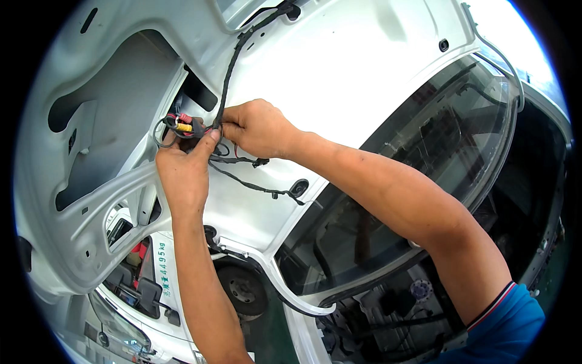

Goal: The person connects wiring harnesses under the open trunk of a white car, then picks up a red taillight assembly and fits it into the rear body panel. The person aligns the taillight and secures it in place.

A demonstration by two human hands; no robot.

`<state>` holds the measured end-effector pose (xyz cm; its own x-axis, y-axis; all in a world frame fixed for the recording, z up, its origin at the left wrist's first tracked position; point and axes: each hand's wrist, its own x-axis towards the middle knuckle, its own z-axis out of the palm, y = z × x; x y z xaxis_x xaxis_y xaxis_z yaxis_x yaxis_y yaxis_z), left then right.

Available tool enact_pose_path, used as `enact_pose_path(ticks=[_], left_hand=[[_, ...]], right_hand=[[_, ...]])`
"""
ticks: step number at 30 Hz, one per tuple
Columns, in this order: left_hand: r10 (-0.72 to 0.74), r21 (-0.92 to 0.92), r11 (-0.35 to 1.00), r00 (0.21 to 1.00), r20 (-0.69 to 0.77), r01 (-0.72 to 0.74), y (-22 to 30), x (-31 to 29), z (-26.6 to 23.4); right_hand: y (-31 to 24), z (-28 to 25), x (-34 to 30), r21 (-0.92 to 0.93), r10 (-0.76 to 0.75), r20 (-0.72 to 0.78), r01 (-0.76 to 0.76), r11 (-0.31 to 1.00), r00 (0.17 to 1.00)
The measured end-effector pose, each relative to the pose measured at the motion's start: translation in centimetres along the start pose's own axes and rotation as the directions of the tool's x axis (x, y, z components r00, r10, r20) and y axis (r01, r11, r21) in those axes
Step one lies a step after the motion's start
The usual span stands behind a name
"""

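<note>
I look up at the inner side of a raised white tailgate (pixel 339 67). My left hand (pixel 182 173) pinches a bundle of connectors (pixel 185 127), one yellow and red, at an opening in the panel. My right hand (pixel 254 127) grips the black taped wiring harness (pixel 229 79) right beside them, fingers closed around the cable. The harness runs up to a hole at the top of the panel. Thinner black leads (pixel 254 185) hang below the hands and end at a rubber grommet (pixel 298 188).
The tailgate's rear window glass (pixel 424 158) fills the right side. A large cut-out (pixel 109 115) opens in the panel on the left. Below, part of a white truck (pixel 157 285) with a wheel (pixel 242 288) and mirror shows.
</note>
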<state>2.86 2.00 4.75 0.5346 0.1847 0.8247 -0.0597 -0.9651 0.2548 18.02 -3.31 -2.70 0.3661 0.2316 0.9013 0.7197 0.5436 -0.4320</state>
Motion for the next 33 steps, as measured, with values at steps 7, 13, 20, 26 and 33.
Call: enact_pose_path(ticks=[7,13,20,26,33], left_hand=[[-0.027,-0.117,0.993,0.999,0.023,0.030,-1.3,0.1,-0.1],[0.022,-0.222,0.975,1.000,-0.018,-0.025,-1.8,-0.5,0.4],[-0.003,-0.328,0.945,1.000,0.012,0.007,-2.2,-0.7,0.5],[0.036,-0.356,0.933,0.999,-0.031,-0.045,-2.6,-1.0,0.6],[0.072,-0.282,0.955,0.994,-0.082,-0.092,-2.1,-1.7,1.9]], right_hand=[[0.7,0.2,0.6,0.131,0.151,0.087,-0.162,0.978,0.985],[0.7,0.4,0.2,0.207,0.218,0.153,-0.247,0.947,0.964],[1.0,0.3,0.5,0.198,0.253,0.145,-0.278,0.940,0.957],[1.2,0.5,0.5,0.208,0.228,0.121,-0.249,0.946,0.966],[1.8,-0.2,0.1,0.145,0.155,0.147,-0.176,0.974,0.977]])
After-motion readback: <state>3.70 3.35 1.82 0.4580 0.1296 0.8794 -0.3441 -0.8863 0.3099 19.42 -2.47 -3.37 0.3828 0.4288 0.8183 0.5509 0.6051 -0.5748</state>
